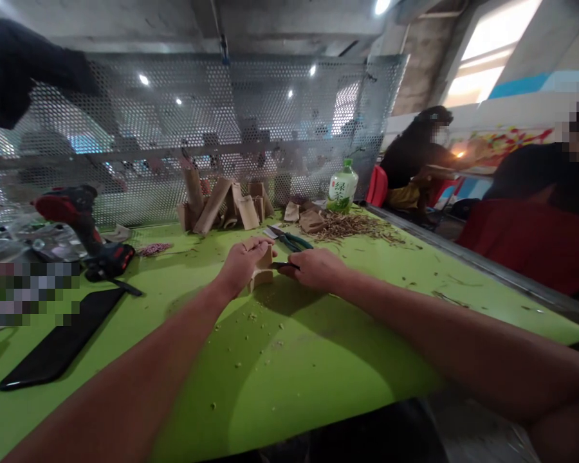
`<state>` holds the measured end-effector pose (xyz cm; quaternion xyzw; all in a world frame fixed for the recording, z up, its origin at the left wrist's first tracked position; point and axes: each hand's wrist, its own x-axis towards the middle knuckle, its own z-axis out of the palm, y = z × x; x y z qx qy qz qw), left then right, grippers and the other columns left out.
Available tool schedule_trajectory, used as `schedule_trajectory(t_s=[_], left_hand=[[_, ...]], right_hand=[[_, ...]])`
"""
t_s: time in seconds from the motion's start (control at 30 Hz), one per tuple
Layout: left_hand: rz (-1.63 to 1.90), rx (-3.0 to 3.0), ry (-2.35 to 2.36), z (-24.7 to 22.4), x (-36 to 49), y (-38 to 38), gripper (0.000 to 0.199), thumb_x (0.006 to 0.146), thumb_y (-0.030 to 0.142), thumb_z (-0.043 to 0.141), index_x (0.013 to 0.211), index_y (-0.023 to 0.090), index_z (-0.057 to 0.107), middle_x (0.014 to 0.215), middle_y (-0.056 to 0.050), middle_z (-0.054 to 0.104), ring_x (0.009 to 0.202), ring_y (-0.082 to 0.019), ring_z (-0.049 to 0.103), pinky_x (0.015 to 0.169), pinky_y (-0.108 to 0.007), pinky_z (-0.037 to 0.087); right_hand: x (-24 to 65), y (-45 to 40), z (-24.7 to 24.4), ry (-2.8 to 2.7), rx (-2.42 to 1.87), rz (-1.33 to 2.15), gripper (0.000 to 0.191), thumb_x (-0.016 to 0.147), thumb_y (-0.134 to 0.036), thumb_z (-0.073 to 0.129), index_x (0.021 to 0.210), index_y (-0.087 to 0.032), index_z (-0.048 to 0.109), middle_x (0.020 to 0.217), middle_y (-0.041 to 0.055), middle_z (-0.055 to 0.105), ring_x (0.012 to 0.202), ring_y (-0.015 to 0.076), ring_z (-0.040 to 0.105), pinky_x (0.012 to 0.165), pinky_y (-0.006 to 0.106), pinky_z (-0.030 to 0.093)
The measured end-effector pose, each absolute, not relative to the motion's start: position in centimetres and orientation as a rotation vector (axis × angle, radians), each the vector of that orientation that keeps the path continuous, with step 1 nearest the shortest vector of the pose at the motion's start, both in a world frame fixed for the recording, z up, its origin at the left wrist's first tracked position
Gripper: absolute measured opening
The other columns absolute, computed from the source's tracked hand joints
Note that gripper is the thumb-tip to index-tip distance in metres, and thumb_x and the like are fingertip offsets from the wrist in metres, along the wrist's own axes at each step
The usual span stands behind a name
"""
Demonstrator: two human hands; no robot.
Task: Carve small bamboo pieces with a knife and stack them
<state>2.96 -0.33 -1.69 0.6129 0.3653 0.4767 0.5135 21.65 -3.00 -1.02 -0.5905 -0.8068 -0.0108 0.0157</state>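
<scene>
My left hand (241,265) is closed around a pale tan piece of bamboo or wood (261,279), steadying it on the green tabletop. To its right, my right hand (317,267) grips a slim dark tool (284,265). The tool's tip meets or nearly meets the piece's right side, and my fingers hide much of it, so its kind is unclear. Just beyond my hands lie pliers (294,242) with green handles. Small pale crumbs (251,316) are scattered on the table (270,411) in front of the piece.
Split bamboo pieces (215,206) lean together at the back, near a perforated metal screen (251,122). A green-capped bottle (342,188) stands behind brown shavings (352,226). On the left are a cordless drill (80,225) and a black flat object (62,337). People sit at right.
</scene>
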Motion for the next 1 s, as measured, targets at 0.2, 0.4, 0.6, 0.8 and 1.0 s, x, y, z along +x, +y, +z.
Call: schedule_trajectory(t_s=[0.2, 0.4, 0.6, 0.8, 1.0], left_hand=[[1.118, 1.48, 0.888, -1.68, 2.87, -0.11, 0.032, 0.075, 0.042, 0.069, 0.093, 0.015, 0.068, 0.083, -0.007, 0.071, 0.072, -0.017, 0.061, 0.065, -0.028, 0.048], [1.151, 1.632, 0.955, -1.77, 2.61, 0.23, 0.027, 0.08, 0.038, 0.064, 0.092, 0.016, 0.072, 0.087, -0.006, 0.071, 0.072, -0.016, 0.057, 0.06, -0.025, 0.041], [1.077, 1.512, 0.88, -2.08, 2.58, 0.57, 0.034, 0.079, 0.045, 0.067, 0.094, 0.015, 0.07, 0.088, -0.009, 0.071, 0.07, -0.017, 0.059, 0.06, -0.027, 0.046], [1.082, 1.446, 0.872, -1.8, 2.88, 0.17, 0.032, 0.077, 0.042, 0.069, 0.094, 0.016, 0.068, 0.084, -0.007, 0.071, 0.067, -0.016, 0.061, 0.061, -0.028, 0.049], [1.103, 1.428, 0.876, -1.57, 3.05, -0.15, 0.028, 0.077, 0.039, 0.068, 0.091, 0.015, 0.066, 0.082, -0.007, 0.07, 0.068, -0.016, 0.061, 0.061, -0.027, 0.048]], right_hand=[[21.68, -3.17, -1.49, -2.377, -1.715, -0.245, 0.054, 0.097, -0.059, 0.032, 0.091, -0.022, 0.07, 0.072, 0.0054, 0.068, 0.051, 0.013, 0.05, 0.051, 0.026, 0.025], [22.02, -2.96, -1.45, -2.276, -1.691, -0.344, 0.051, 0.098, -0.057, 0.033, 0.091, -0.021, 0.07, 0.072, 0.0057, 0.067, 0.054, 0.0136, 0.05, 0.052, 0.027, 0.022], [21.73, -3.26, -1.05, -2.443, -1.791, -0.196, 0.052, 0.097, -0.057, 0.033, 0.097, -0.021, 0.07, 0.076, 0.0081, 0.07, 0.056, 0.0161, 0.055, 0.052, 0.027, 0.03], [21.71, -3.06, -0.74, -2.507, -1.799, -0.147, 0.05, 0.096, -0.056, 0.034, 0.098, -0.021, 0.069, 0.081, 0.0096, 0.071, 0.059, 0.0175, 0.059, 0.051, 0.026, 0.033], [21.77, -2.78, -0.69, -2.54, -1.844, -0.048, 0.05, 0.095, -0.058, 0.035, 0.098, -0.021, 0.069, 0.085, 0.0108, 0.072, 0.067, 0.0201, 0.063, 0.052, 0.027, 0.037]])
